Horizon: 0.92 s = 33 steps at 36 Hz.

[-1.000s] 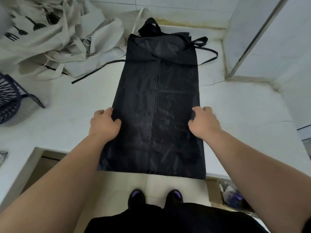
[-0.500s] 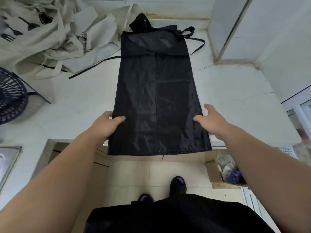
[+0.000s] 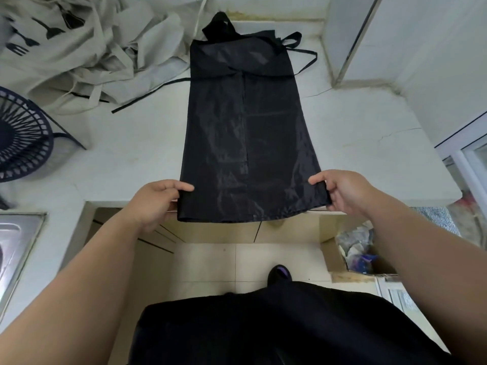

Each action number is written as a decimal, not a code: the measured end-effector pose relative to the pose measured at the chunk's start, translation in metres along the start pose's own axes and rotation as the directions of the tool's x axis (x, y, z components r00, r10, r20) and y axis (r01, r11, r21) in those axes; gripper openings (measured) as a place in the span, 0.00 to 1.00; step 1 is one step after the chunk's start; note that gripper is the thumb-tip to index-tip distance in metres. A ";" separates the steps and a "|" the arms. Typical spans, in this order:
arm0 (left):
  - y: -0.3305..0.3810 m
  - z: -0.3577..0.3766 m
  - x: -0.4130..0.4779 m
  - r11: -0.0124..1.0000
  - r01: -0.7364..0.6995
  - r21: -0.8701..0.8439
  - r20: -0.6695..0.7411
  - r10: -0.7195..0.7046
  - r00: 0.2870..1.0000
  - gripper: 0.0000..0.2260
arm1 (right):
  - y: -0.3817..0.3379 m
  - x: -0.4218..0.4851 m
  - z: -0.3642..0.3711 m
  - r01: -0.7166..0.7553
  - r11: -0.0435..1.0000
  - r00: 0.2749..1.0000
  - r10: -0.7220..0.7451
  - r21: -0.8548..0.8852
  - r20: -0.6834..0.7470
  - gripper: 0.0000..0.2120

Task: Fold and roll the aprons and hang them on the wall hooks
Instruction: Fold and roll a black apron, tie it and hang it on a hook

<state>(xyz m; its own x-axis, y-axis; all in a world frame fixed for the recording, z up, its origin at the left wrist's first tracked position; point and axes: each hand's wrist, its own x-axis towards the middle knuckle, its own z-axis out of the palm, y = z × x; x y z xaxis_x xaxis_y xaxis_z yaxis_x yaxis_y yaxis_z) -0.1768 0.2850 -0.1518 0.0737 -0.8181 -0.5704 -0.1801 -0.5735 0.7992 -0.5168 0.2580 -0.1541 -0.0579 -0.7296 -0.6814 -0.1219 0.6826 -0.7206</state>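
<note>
Head view: the white desk (image 3: pixel 369 143) has bare surface on both sides of the black apron (image 3: pixel 247 143), which lies flat and folded lengthwise down its middle, bib end at the far wall. Its hem hangs just past the desk's front edge, above the tiled floor. A heap of beige aprons (image 3: pixel 79 48) fills the far left corner, and a dark slatted basket (image 3: pixel 21 135) sits near the left edge. The left hand (image 3: pixel 155 201) pinches the apron's near left corner and the right hand (image 3: pixel 342 189) pinches the near right corner, each grip clenched on the fabric edge.
</note>
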 end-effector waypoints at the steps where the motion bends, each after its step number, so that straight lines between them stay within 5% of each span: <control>1: -0.001 -0.001 -0.001 1.000 -0.002 0.017 0.003 0.002 1.000 0.18 | 0.000 0.001 -0.001 -0.012 1.000 1.000 0.011 -0.027 -0.021 0.17; 7: -0.005 -0.003 -0.003 0.988 -0.059 0.144 0.039 0.054 0.998 0.21 | 0.003 0.000 -0.008 0.092 0.897 0.995 -0.101 -0.432 0.003 0.27; 13: -0.011 -0.003 -0.001 0.972 -0.100 0.215 -0.001 0.102 0.995 0.11 | -0.003 -0.008 -0.009 0.160 0.820 0.985 -0.168 -0.550 0.036 0.08; 16: -0.015 -0.002 0.003 0.975 -0.098 0.200 -0.078 0.115 0.990 0.05 | -0.002 -0.005 -0.010 0.162 0.797 0.984 -0.178 -0.582 0.029 0.12; 26: -0.010 0.011 0.018 0.929 -0.018 0.369 -0.232 0.111 0.966 0.15 | -0.003 0.011 -0.006 0.070 0.821 0.988 -0.134 -0.567 -0.073 0.14; 33: -0.008 0.013 0.027 0.815 0.028 0.579 -0.248 0.143 0.958 0.16 | -0.007 0.019 -0.002 0.014 0.679 0.985 -0.135 -0.734 -0.106 0.18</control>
<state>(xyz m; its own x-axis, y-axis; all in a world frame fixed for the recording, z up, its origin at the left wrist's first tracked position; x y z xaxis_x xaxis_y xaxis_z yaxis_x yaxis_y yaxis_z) -0.1857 0.2677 -0.1760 0.2882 -0.8766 -0.3854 -0.7125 -0.4652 0.5253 -0.5192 0.2387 -0.1617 -0.1453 -0.8152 -0.5607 -0.8105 0.4231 -0.4050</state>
